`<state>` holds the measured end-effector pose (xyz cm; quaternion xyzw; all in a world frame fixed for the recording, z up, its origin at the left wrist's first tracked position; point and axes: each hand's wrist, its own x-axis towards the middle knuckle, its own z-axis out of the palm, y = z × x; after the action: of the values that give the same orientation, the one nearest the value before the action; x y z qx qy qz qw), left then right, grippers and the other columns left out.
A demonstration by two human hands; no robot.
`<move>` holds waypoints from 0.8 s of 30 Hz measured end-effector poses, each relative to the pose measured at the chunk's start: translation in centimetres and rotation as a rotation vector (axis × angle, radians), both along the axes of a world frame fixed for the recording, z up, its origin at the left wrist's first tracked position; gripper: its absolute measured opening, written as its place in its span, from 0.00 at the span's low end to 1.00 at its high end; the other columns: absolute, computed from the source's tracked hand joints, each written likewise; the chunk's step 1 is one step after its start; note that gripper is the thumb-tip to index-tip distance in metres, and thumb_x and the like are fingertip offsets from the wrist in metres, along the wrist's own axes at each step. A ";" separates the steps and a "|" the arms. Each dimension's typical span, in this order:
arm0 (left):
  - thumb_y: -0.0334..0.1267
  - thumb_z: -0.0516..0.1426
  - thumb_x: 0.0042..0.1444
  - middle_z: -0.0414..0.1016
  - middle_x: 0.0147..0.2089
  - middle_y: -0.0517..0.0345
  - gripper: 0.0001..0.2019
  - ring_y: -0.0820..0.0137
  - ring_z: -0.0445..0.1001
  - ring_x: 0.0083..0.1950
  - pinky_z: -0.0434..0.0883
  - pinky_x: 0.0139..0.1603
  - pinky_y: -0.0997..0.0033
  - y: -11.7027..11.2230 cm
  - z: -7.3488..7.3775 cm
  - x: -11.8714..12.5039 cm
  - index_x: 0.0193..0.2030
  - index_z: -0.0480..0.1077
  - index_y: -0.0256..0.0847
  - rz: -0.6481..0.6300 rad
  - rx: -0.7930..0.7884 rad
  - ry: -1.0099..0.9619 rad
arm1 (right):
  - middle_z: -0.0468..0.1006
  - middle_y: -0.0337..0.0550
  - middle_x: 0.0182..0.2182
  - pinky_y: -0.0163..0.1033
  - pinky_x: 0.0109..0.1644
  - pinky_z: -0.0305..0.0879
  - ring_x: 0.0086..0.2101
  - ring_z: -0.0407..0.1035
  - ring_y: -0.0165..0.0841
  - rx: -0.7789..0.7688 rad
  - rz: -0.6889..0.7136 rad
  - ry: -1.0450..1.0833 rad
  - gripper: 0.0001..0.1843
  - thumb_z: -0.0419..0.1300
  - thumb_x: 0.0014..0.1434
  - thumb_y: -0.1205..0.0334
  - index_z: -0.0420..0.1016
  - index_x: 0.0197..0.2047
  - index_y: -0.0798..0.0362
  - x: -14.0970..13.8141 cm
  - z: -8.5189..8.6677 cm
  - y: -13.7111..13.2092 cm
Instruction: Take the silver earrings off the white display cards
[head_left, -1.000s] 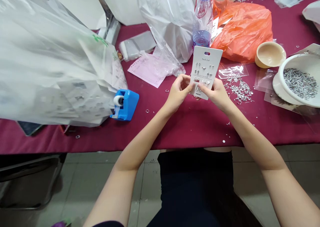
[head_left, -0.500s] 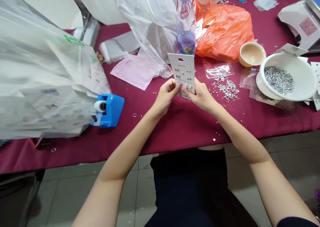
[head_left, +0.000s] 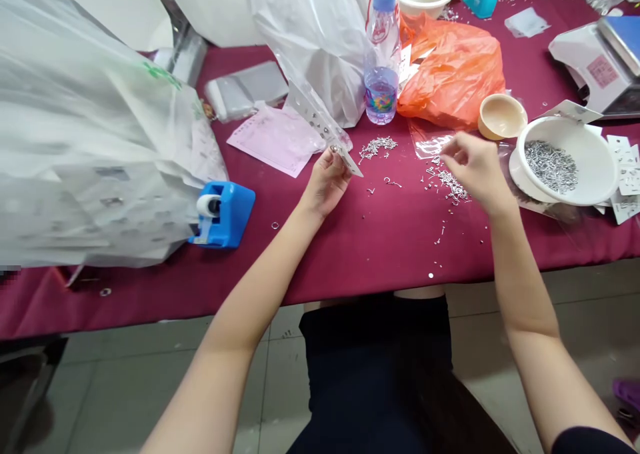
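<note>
My left hand [head_left: 329,182] is closed on a white earring card [head_left: 320,122], pinching it near its lower end. The card is tilted and seen nearly edge-on, with small metal studs along its face. Over on the right, my right hand [head_left: 475,167] hovers above a loose pile of small silver earring parts [head_left: 453,186]. Its fingers are curled with thumb and fingertips close together; whether a tiny part is between them is too small to make out. A second heap of silver pieces [head_left: 379,147] lies between the hands.
A white bowl of metal pieces [head_left: 595,167] and a small beige cup [head_left: 500,117] stand right. Behind are an orange bag [head_left: 455,67] and a bottle [head_left: 381,61]. On the left are a blue tape dispenser [head_left: 233,214], a pink paper [head_left: 273,141] and a large plastic bag [head_left: 100,141].
My right hand has let go of the card and moved right to the loose parts. My left hand keeps the card, now turned edge-on and leaning left. The heap behind it has come into view.
</note>
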<state>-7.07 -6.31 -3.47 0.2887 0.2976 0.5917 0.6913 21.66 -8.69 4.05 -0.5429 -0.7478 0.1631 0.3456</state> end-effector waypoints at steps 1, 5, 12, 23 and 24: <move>0.37 0.72 0.52 0.71 0.27 0.70 0.11 0.85 0.73 0.28 0.73 0.36 0.87 -0.1 0.0 0.1 0.32 0.73 0.43 -0.004 -0.005 -0.004 | 0.74 0.41 0.30 0.42 0.38 0.65 0.30 0.67 0.31 -0.035 0.016 -0.102 0.08 0.60 0.56 0.75 0.71 0.32 0.52 0.5 -0.7 -0.4; 0.32 0.68 0.56 0.74 0.29 0.69 0.07 0.84 0.75 0.31 0.74 0.39 0.87 -0.5 0.4 0.3 0.34 0.74 0.45 -0.031 -0.031 -0.005 | 0.72 0.45 0.33 0.43 0.40 0.64 0.32 0.66 0.34 -0.143 0.052 -0.284 0.07 0.59 0.57 0.74 0.69 0.31 0.53 1.3 -3.2 -1.7; 0.30 0.69 0.54 0.73 0.30 0.69 0.10 0.85 0.75 0.31 0.75 0.39 0.88 -1.1 1.4 0.8 0.33 0.72 0.42 -0.071 -0.083 -0.079 | 0.70 0.46 0.31 0.44 0.40 0.61 0.33 0.63 0.37 -0.144 0.058 -0.380 0.09 0.56 0.57 0.73 0.62 0.30 0.50 1.3 -4.5 -1.2; 0.43 0.75 0.43 0.62 0.23 0.70 0.27 0.82 0.67 0.24 0.69 0.27 0.81 -2.3 1.2 2.4 0.28 0.58 0.42 -0.275 -0.059 0.026 | 0.75 0.38 0.29 0.39 0.37 0.70 0.30 0.69 0.29 -0.226 0.334 0.509 0.07 0.66 0.58 0.61 0.73 0.33 0.51 -8.6 -0.4 -0.8; 0.43 0.76 0.43 0.62 0.23 0.70 0.27 0.81 0.68 0.24 0.69 0.27 0.81 -2.4 1.0 2.4 0.29 0.59 0.42 -0.288 -0.065 0.026 | 0.76 0.38 0.29 0.40 0.37 0.71 0.30 0.70 0.29 -0.279 0.373 0.578 0.09 0.68 0.58 0.59 0.73 0.33 0.52 -9.5 -0.5 -0.8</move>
<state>-4.66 -8.71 -2.42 0.3133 0.2810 0.4729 0.7741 12.14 -9.45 3.52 -0.3708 -0.6760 0.4701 0.4296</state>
